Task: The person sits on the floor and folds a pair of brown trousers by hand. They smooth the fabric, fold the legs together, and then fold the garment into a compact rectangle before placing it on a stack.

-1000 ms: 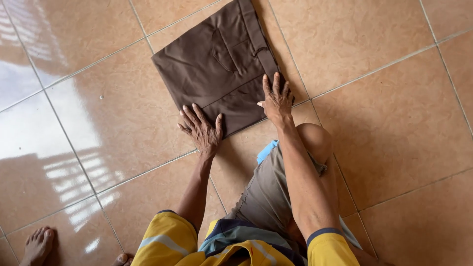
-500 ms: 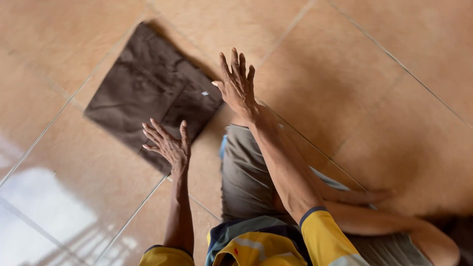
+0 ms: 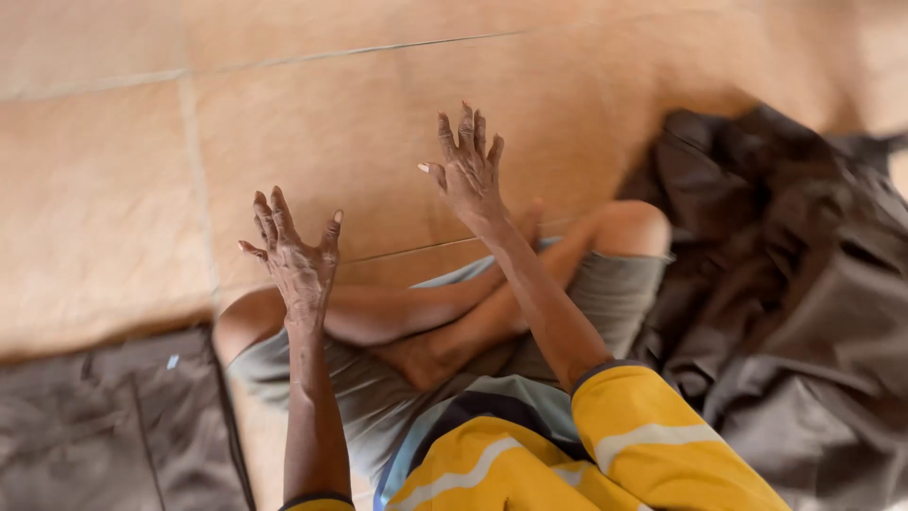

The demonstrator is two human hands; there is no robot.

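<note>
**Both hands raised empty between two lots of dark cloth**

Head view: the person sits cross-legged on the glossy tan tiled floor [image 3: 378,123], knees out to either side, in grey shorts and a yellow top with pale stripes. The left hand [image 3: 295,260] is lifted above the left knee, back of the hand to the camera, its fingers [image 3: 270,213] spread and slightly curled, released and grasping nothing. The right hand [image 3: 468,175] is held higher and further forward, over the floor in front of the crossed legs; its fingers [image 3: 465,128] are likewise splayed apart and released, touching nothing.

The folded dark brown fabric garment [image 3: 104,426] lies flat on the floor at the lower left, just beside the left knee and well below the left hand; a small pale tag shows near its upper edge. At the right, a crumpled heap of dark brown cloth [image 3: 794,284] is piled on the floor against the right knee and thigh, loose and creased, reaching to the right edge of the picture. Neither hand touches either lot of cloth. The picture is somewhat blurred.
</note>
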